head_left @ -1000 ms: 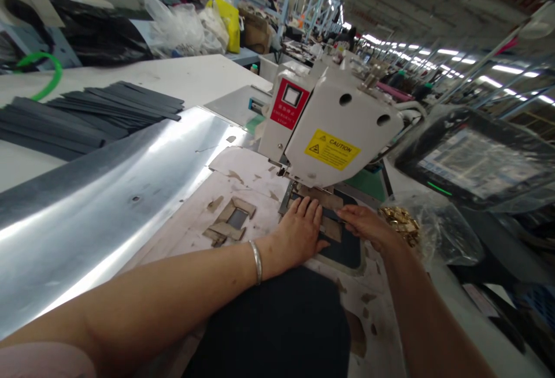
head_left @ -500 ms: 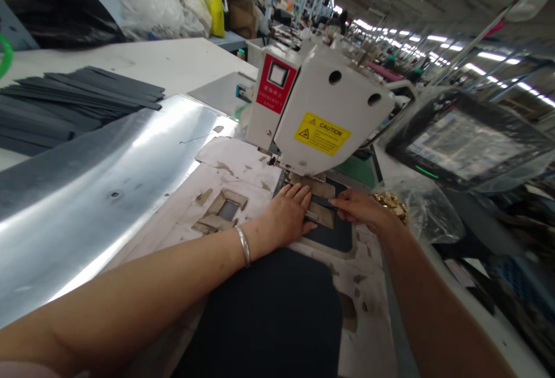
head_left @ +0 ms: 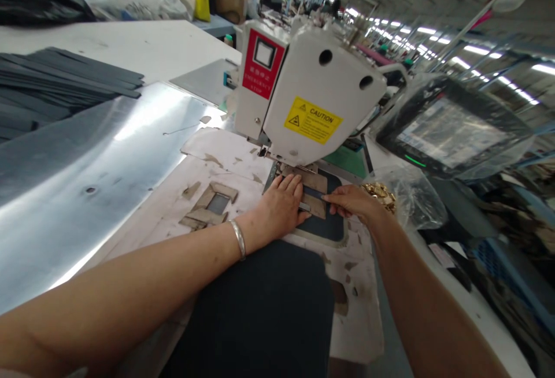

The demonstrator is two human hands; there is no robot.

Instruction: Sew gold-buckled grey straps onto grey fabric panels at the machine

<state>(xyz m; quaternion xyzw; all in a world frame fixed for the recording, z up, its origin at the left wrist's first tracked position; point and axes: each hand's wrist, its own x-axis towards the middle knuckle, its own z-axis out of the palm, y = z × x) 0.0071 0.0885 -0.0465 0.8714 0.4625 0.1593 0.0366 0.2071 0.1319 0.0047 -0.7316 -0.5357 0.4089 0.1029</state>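
Note:
My left hand (head_left: 281, 207) lies flat, fingers together, on the taped brown template (head_left: 313, 188) under the white sewing machine head (head_left: 312, 89). A silver bangle (head_left: 238, 238) sits on that wrist. My right hand (head_left: 352, 200) touches the template's right side, fingertips pinched at a narrow dark strip (head_left: 315, 194) set in its slot. A dark fabric panel (head_left: 323, 226) lies under the template. A larger dark piece (head_left: 264, 314) lies near me, between my forearms.
A shiny metal sheet (head_left: 87, 158) covers the table's left side. Dark strips (head_left: 65, 86) are stacked at far left. A plastic bag of gold metal fittings (head_left: 390, 196) lies right of my right hand. A wrapped control screen (head_left: 451, 129) stands at right.
The view has shifted so everything sits slightly up and left in frame. Both hands stay on the template under the machine head, with the right fingertips drawn a little closer to the left hand.

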